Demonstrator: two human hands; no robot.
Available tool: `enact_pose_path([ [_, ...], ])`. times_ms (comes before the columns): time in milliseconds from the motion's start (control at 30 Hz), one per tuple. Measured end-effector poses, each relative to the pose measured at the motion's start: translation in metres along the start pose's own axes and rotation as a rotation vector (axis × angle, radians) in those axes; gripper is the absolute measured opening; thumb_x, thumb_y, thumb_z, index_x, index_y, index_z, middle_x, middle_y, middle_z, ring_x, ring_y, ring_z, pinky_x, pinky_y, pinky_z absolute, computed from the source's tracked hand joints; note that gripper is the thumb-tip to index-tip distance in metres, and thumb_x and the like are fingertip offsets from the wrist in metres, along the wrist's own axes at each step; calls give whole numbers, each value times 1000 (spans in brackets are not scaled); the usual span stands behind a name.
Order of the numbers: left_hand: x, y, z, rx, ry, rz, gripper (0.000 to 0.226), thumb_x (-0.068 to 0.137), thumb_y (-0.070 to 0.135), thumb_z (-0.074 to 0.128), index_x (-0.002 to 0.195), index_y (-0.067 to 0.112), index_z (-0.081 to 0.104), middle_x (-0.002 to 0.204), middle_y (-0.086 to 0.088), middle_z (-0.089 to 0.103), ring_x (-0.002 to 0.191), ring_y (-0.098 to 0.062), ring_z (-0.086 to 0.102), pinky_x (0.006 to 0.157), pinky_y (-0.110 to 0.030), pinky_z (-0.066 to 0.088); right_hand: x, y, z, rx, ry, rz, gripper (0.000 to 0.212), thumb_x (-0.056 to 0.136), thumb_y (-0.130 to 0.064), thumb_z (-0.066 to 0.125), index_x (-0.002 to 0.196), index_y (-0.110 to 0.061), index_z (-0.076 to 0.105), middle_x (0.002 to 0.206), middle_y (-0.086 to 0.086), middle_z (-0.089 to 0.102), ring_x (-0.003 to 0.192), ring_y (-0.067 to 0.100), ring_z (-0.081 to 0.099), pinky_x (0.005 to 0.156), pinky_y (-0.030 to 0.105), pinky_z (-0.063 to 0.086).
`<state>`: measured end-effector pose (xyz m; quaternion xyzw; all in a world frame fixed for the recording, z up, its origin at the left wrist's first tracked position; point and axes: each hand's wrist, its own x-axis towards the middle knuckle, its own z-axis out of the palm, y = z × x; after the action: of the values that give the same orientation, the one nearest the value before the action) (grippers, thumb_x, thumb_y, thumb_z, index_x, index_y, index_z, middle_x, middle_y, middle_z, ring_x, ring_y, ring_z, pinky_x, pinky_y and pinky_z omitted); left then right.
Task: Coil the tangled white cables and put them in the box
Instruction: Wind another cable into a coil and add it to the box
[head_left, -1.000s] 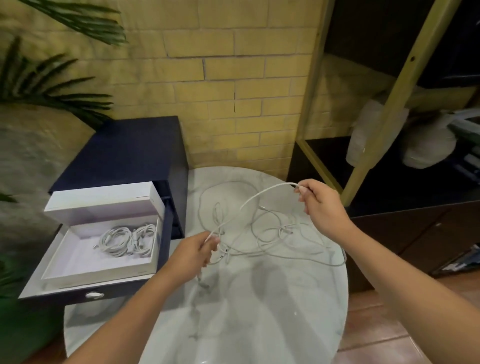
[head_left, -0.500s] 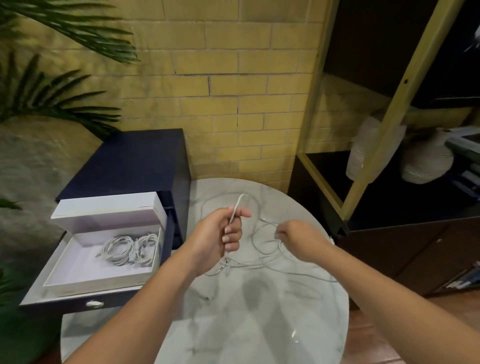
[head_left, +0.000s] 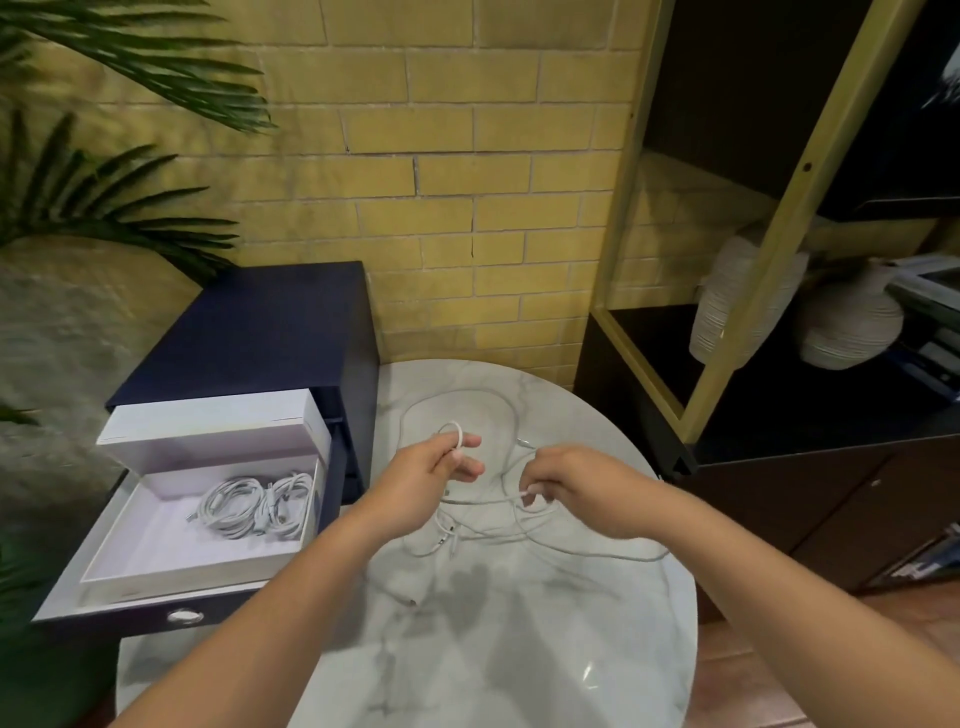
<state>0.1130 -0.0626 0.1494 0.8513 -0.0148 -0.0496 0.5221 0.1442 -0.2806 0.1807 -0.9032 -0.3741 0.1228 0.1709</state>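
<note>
Both arms reach in from the near edge over a round marble counter (head_left: 493, 654). The left grip (head_left: 426, 478) is curled around a white cable (head_left: 483, 501), with thumb and forefinger pinching a small loop of it that stands up above the knuckles. The right grip (head_left: 576, 483) is just to the right of it, fingers bent downward and pinching the same cable at its fingertips (head_left: 531, 492). The cable runs in a short, nearly level stretch between the two.

Below and beyond the hands, the tangle (head_left: 470, 397) of loose white cables lies on the counter. Wide loops spread toward the far edge, and several strands and plug ends are bunched under the wrists.

To the left, a white box (head_left: 182, 579) sits in the pulled-out drawer (head_left: 130, 621) of a dark blue cabinet (head_left: 260, 322), with its lid (head_left: 218, 415) tipped up at the far side. Inside the box, at its right far corner, lie coiled cables (head_left: 254, 509) in two neat bundles side by side.

A yellow brick wall (head_left: 467, 156) rises behind the counter, and palm fronds (head_left: 104, 202) hang in at the far left. On the right stands a dark shelf unit (head_left: 748, 270) with a gold frame, holding two pale ribbed vases (head_left: 852, 325).
</note>
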Motion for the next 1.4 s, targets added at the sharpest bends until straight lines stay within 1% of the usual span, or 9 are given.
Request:
enact_pose_path([
  [233, -1, -1, 10, 49, -91, -37, 25, 102, 17, 41, 106, 13, 66, 93, 8, 70, 76, 3, 62, 62, -9, 43, 4, 0, -19, 24, 167, -24, 22, 101, -17, 44, 101, -15, 66, 94, -7, 55, 96, 16, 45, 83, 20, 34],
  [300, 3, -2, 8, -37, -18, -59, 26, 101, 11, 41, 103, 11, 67, 95, 5, 69, 81, 4, 63, 71, -10, 47, 3, -2, -19, 29, 131, -51, 22, 101, -17, 44, 101, -16, 66, 96, -6, 58, 97, 15, 45, 82, 14, 31],
  [367, 9, -3, 4, -299, 106, -156, 25, 100, 4, 38, 107, 5, 62, 101, -8, 69, 87, -10, 67, 81, -22, 53, 1, -4, -20, 10, 59, -83, 22, 101, -19, 45, 103, -18, 67, 95, -10, 56, 98, 13, 44, 83, 15, 32],
  [533, 16, -5, -12, -481, 298, -231, 23, 101, 5, 36, 113, 1, 54, 97, -11, 68, 87, -18, 67, 76, -22, 53, -1, -7, -17, -14, -68, -106, 24, 101, -21, 44, 105, -21, 67, 96, -15, 54, 102, 12, 42, 89, 20, 33],
  [667, 10, -7, -5, -263, 260, -168, 25, 103, 11, 33, 112, 5, 56, 100, -10, 71, 88, -18, 68, 76, -22, 52, 2, -9, -22, 30, -35, -109, 23, 101, -23, 44, 104, -20, 67, 92, -18, 51, 101, 12, 43, 86, 16, 31],
  [933, -2, 0, 3, 7, 127, -13, 26, 104, 27, 32, 100, 17, 55, 74, -1, 67, 58, 0, 54, 55, -10, 41, 7, -10, -23, 78, 6, -96, 22, 101, -19, 45, 101, -20, 67, 87, -20, 49, 91, -3, 42, 80, 5, 30],
  [1033, -1, -2, 6, -41, 93, -34, 23, 104, 26, 34, 112, 20, 54, 75, 1, 53, 63, -4, 49, 57, -9, 40, 7, -12, -25, 110, 13, -105, 21, 100, -17, 46, 101, -19, 67, 91, -13, 52, 89, -4, 44, 79, 4, 32],
  [1133, -2, -2, 9, -114, 13, -84, 25, 104, 20, 34, 124, 25, 49, 86, 4, 58, 71, -7, 51, 64, -14, 43, 7, -13, -28, 156, 14, -96, 21, 100, -16, 46, 102, -17, 67, 97, -6, 56, 88, -3, 48, 77, 5, 35],
  [1400, -7, -6, 10, -162, -38, -112, 24, 103, 17, 40, 109, 7, 61, 82, -3, 72, 66, -5, 66, 63, -18, 49, 7, -8, -26, 206, 70, -45, 21, 100, -17, 46, 101, -17, 67, 96, -11, 55, 88, 0, 52, 77, 7, 38],
])
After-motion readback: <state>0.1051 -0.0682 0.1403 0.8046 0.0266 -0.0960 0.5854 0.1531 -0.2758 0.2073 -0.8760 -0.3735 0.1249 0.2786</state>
